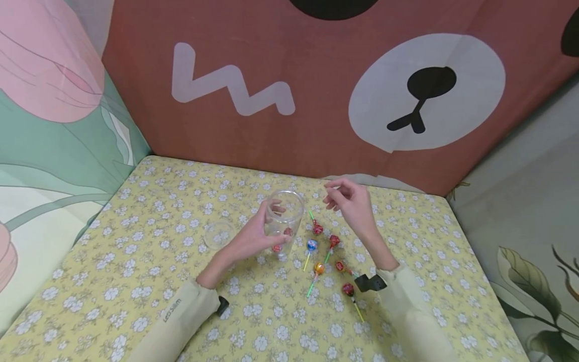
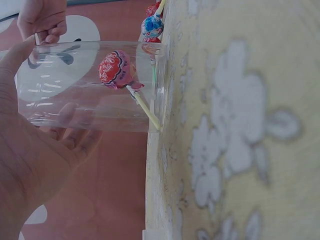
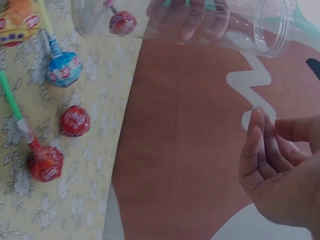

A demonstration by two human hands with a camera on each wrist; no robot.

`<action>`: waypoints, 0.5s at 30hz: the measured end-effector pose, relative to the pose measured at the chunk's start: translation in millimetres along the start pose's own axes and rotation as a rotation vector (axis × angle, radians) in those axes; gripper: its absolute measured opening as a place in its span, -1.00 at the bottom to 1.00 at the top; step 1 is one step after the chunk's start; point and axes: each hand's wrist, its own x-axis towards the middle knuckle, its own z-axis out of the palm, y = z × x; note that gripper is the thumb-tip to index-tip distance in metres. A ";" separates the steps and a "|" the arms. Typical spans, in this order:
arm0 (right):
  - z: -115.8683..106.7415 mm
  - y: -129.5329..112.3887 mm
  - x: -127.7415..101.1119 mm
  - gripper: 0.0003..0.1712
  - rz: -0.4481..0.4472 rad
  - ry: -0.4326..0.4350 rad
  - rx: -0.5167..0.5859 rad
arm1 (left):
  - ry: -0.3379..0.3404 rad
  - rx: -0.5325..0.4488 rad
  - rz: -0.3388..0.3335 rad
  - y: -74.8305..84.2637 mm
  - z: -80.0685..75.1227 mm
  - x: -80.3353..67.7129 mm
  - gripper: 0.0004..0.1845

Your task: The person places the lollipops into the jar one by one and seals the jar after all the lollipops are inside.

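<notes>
My left hand (image 1: 258, 229) grips a clear plastic jar (image 1: 285, 218) around its side, thumb on the near face and fingers behind. The jar stands upright on the cloth with its mouth uncovered. A red-and-pink wrapped lollipop (image 2: 116, 70) with a pale yellow stick leans inside it near the bottom. To the right of the jar, my right hand (image 1: 350, 201) hovers above the table with fingers loosely bent and nothing visible in them. Below it lie several lollipops, among them a blue one (image 1: 312, 245), an orange one (image 1: 318, 269) and a dark red one (image 1: 348, 289).
A clear round lid (image 1: 219, 235) lies left of the jar. The table has a yellow floral cloth (image 1: 149, 241). Behind it rises a brown printed curtain (image 1: 253, 136), with patterned fabric at both sides.
</notes>
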 end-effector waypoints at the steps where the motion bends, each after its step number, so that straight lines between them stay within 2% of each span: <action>1: -0.2 1.2 -0.3 -0.82 0.007 -0.002 -0.004 | 0.000 0.000 0.001 -0.3 0.0 0.0 -0.08; 8: -1.3 10.2 -2.2 -0.81 0.072 -0.029 -0.040 | 0.002 0.007 0.002 0.2 0.4 0.1 -0.10; 15: -4.1 24.6 -3.4 -0.80 0.087 -0.103 -0.096 | 0.001 0.010 0.001 -0.2 0.4 0.2 -0.09</action>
